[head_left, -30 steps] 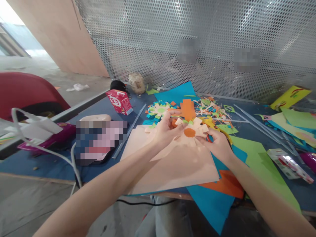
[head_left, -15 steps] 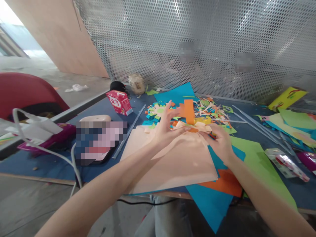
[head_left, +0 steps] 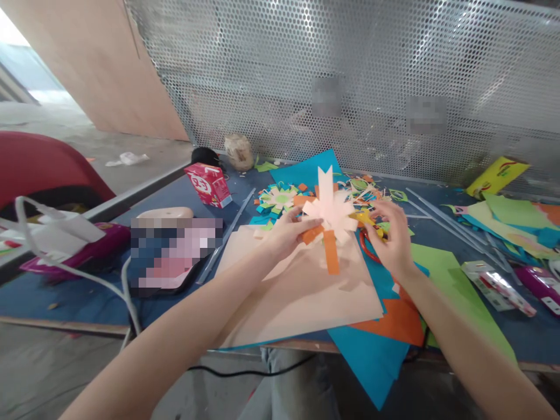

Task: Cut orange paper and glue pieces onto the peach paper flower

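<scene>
My left hand (head_left: 286, 233) pinches a peach paper flower (head_left: 335, 213) at its left side, thumb on top. The flower is held upright above the stacked sheets, its cut petals spread around and one long notched strip pointing up. From its lower part hangs an orange paper strip (head_left: 331, 254), and another orange piece shows by my left fingertips. My right hand (head_left: 391, 239) is just right of the flower, fingers bent and apart, with nothing visibly held. Close to its fingertips lie a yellow item (head_left: 363, 218), whose kind I cannot make out, and a red loop (head_left: 368, 245) like a scissors handle.
Peach sheets (head_left: 297, 297) lie in front of me, over blue paper (head_left: 371, 361) and orange paper (head_left: 396, 321); green paper (head_left: 459, 297) is to the right. Another paper flower (head_left: 280, 199) and scraps lie behind. A phone (head_left: 175, 254), red box (head_left: 209, 184) and cables stand left.
The peach flower has tipped up to face me, and its orange strip now hangs down instead of standing up. My right hand has come off the flower and moved slightly right; my left now grips it.
</scene>
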Motion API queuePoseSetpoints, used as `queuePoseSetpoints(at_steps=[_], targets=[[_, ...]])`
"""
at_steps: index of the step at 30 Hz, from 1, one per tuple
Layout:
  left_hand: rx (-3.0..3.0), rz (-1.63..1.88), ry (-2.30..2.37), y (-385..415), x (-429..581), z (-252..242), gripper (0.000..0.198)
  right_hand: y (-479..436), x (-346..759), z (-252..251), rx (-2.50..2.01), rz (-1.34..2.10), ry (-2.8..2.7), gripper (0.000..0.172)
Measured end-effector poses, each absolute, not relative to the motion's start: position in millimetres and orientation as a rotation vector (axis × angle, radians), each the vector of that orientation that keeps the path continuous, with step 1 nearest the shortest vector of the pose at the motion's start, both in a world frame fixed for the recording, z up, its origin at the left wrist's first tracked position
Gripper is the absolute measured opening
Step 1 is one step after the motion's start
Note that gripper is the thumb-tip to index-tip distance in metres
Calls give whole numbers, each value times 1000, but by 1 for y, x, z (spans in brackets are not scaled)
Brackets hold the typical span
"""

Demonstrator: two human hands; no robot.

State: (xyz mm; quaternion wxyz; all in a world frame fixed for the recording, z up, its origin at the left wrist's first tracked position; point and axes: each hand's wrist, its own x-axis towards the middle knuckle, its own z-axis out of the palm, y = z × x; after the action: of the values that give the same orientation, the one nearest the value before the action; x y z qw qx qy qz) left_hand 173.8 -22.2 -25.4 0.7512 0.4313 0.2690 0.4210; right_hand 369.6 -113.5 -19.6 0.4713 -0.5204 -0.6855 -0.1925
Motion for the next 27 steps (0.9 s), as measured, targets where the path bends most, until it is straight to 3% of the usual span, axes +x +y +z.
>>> queuePoseSetpoints(at_steps=[6,12,18,22,27], targets=[[830,1158,626,-4,171,-24,37,-96,411,-32,-1807,-240,-1453,22],[778,1191,627,-7,174,-27,44,-88,416,-39,-2243,18,-1400,41],[778,1147,683,-10,174,-25,41,-82,415,-46,-2241,-196,-1604,26],[795,1087,718,-13,172,-22,35,-85,419,-42,-2002,-329,-1445,26],[809,1078,701,-12,172,-24,34,-99,412,-21,-1735,-97,-1250,27]])
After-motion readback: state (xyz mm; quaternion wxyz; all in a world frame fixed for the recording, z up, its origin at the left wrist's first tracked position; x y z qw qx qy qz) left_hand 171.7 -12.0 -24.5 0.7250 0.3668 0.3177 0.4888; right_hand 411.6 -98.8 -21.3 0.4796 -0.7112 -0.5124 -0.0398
